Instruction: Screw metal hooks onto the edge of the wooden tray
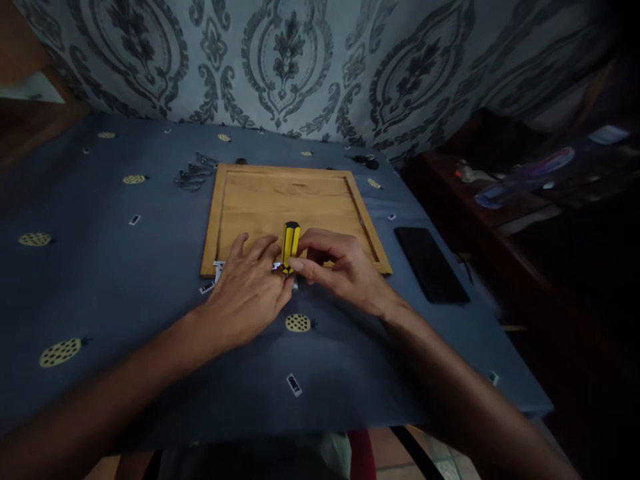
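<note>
A wooden panel point(290, 200) with a raised frame lies on the cloth-covered table. My right hand point(345, 267) pinches a yellow-and-black screwdriver point(291, 243) between thumb and fingers. Its handle stands upright over the panel's front edge, and its tip is hidden behind my left hand. My left hand point(250, 287) lies flat over that edge with its fingers spread, its thumb close to the screwdriver. From under the left hand shows part of a light metal piece point(219, 267), mostly covered, so its kind cannot be made out.
Several dark metal pieces point(193, 175) lie left of the panel's far corner. A black phone point(431, 263) rests on the blue tablecloth point(150, 267) at the right. Behind the panel is a small dark object point(370, 161), and patterned curtain point(287, 60) hangs along the table's back.
</note>
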Motion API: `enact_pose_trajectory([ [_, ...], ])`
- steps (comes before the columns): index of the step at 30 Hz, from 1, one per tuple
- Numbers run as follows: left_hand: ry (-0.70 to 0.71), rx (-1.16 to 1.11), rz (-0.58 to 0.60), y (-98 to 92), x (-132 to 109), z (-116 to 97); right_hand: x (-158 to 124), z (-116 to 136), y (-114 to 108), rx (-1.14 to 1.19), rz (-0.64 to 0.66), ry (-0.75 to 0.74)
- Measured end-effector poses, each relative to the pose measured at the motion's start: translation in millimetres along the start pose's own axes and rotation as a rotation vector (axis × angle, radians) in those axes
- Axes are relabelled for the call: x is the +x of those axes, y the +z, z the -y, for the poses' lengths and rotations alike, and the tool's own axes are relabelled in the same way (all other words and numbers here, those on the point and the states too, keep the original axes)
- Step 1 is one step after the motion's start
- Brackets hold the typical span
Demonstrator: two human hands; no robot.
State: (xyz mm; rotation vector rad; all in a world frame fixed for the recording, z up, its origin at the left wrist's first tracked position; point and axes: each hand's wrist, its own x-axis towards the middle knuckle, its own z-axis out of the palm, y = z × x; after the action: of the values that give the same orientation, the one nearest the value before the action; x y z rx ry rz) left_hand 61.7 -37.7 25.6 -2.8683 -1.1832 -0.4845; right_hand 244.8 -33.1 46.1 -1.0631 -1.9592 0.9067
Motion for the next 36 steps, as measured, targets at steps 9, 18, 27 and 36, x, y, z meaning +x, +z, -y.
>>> enact_pose_trajectory([
  [9,0.019,-0.007,-0.015,-1.0,-0.3,-1.0,-26.0,-21.6,-3.2,-0.211,-0.072,0.111],
  [18,0.032,0.021,-0.002,-1.7,0.1,-1.8,-26.9,-25.4,6.2,-0.230,-0.019,0.108],
  [27,0.006,-0.004,0.020,-1.4,-1.1,-0.7,-30.9,-29.9,8.7,-0.342,-0.004,0.129],
  [36,-0.110,-0.437,-0.252,-45.1,-4.7,12.7,-32.9,-30.2,8.9,-0.356,-0.012,0.128],
])
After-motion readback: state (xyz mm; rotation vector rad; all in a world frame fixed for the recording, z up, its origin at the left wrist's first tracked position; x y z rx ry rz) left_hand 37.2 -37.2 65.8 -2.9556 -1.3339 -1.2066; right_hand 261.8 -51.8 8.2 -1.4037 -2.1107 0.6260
